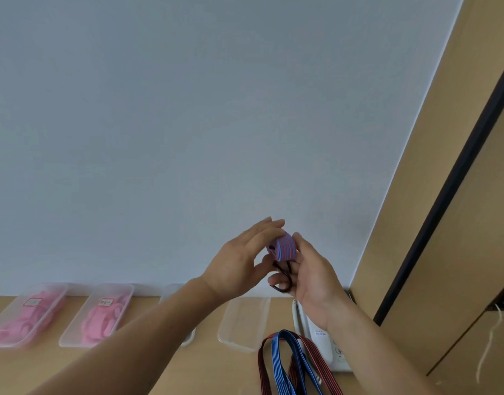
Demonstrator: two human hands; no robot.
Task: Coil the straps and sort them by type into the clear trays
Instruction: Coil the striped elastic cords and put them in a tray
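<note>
Raised in front of the wall, my left hand (242, 260) and my right hand (310, 272) both hold a coiled strap (285, 248) with red and blue stripes. Its black hooks (283, 276) dangle between my palms. On the wooden table below lie several loose straps (293, 363), blue striped and dark red striped. Along the wall stands a row of clear trays: two hold pink coils (28, 315) (99, 317), a third tray (188, 339) is mostly hidden by my left forearm, and a fourth tray (245, 323) looks bare.
A white phone-like device (322, 337) lies against the wall behind the loose straps. A wooden cabinet with a dark edge (450, 195) rises on the right, and a thin cord (490, 340) hangs from it.
</note>
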